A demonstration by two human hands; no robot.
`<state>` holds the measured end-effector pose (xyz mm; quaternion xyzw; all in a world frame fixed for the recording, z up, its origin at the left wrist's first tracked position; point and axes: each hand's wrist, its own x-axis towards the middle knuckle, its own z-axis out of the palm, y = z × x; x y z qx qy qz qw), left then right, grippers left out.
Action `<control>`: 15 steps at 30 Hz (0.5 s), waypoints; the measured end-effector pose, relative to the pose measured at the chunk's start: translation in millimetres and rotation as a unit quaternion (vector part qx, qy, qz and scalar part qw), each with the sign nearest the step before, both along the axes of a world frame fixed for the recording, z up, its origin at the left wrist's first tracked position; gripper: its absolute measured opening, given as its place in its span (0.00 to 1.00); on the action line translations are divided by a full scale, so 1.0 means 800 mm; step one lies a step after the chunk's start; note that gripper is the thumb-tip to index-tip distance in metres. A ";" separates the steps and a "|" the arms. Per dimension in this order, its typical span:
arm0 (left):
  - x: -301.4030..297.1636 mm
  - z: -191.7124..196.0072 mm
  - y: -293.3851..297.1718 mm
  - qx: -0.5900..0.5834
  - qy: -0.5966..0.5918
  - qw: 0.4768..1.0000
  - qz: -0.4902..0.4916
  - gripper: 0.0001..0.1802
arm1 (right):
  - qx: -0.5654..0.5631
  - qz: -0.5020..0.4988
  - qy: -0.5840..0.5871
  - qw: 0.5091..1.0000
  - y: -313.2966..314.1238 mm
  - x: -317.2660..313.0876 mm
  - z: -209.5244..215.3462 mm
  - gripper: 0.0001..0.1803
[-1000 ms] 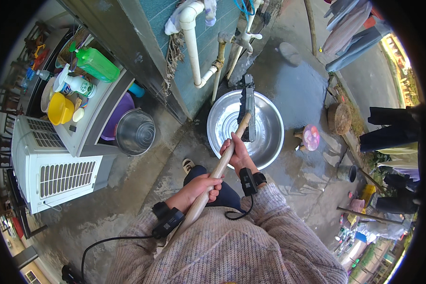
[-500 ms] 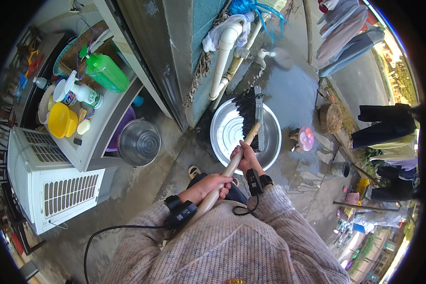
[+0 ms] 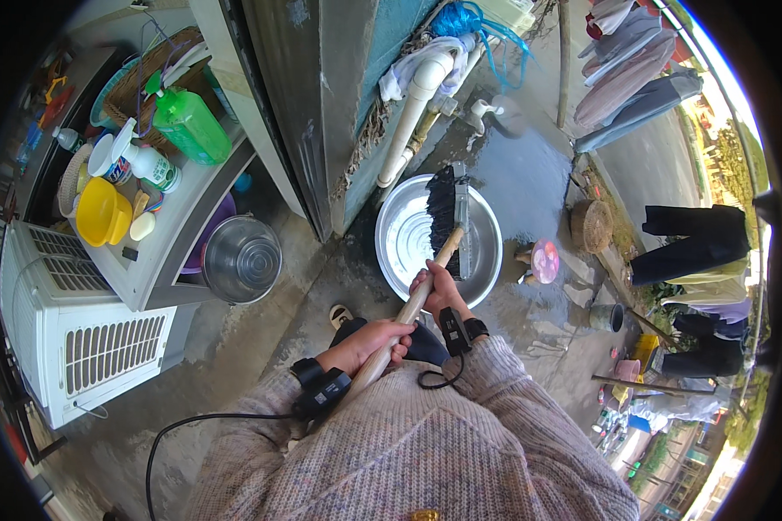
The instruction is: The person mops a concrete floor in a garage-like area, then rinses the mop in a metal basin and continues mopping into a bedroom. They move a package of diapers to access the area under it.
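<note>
Both my hands are closed round the pale wooden handle of a broom (image 3: 389,349). My left hand (image 3: 367,344) holds it lower down, close to my body, and my right hand (image 3: 441,288) grips it farther up, near the head. The broom's black bristles (image 3: 441,217) hang from a grey crossbar over a wide silver metal basin (image 3: 394,276) on the floor. They spread toward the basin's left half; whether they touch its bottom I cannot tell. A white tap (image 3: 481,110) sticks out beyond the basin.
At left a counter (image 3: 175,260) bears a green pump bottle (image 3: 191,126), a white spray bottle (image 3: 154,168) and a yellow bowl (image 3: 104,213). Beside it are a metal pot (image 3: 241,260) and a white air cooler (image 3: 113,343). A small pink-topped stool (image 3: 544,260) stands right of the basin on wet concrete.
The view has shifted a little, so the basin and broom appear slightly farther left. Both hands keep their hold on the handle, and the bristles are still over the basin.
</note>
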<state>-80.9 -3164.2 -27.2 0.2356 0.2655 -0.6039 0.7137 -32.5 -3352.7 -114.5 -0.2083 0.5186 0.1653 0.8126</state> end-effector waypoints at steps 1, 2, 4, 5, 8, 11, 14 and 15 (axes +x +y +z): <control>-0.003 -0.001 -0.003 0.002 -0.007 1.000 0.001 0.12 | 0.007 0.006 0.000 1.000 -0.002 0.000 -0.002 0.13; -0.007 -0.003 -0.007 0.006 -0.013 1.000 0.009 0.12 | 0.019 0.005 0.010 1.000 -0.004 0.000 -0.005 0.13; -0.016 -0.008 -0.016 0.011 -0.026 0.999 0.018 0.12 | 0.028 0.017 0.000 0.999 -0.009 -0.001 -0.011 0.13; -0.021 -0.010 -0.021 0.011 -0.030 0.999 0.019 0.12 | 0.028 0.038 -0.007 0.999 -0.013 -0.002 -0.014 0.13; -0.043 -0.014 -0.046 0.034 -0.055 0.997 0.048 0.12 | 0.026 0.082 0.000 0.996 -0.029 -0.010 -0.022 0.13; -0.069 -0.013 -0.077 0.049 -0.060 0.995 0.070 0.13 | 0.029 0.113 0.001 0.993 -0.050 -0.024 -0.028 0.13; -0.090 -0.011 -0.111 0.048 -0.046 0.994 0.086 0.14 | 0.052 0.120 -0.001 0.991 -0.081 -0.039 -0.034 0.12; -0.096 -0.010 -0.122 0.039 -0.042 0.994 0.093 0.14 | 0.053 0.118 -0.001 0.992 -0.091 -0.044 -0.035 0.12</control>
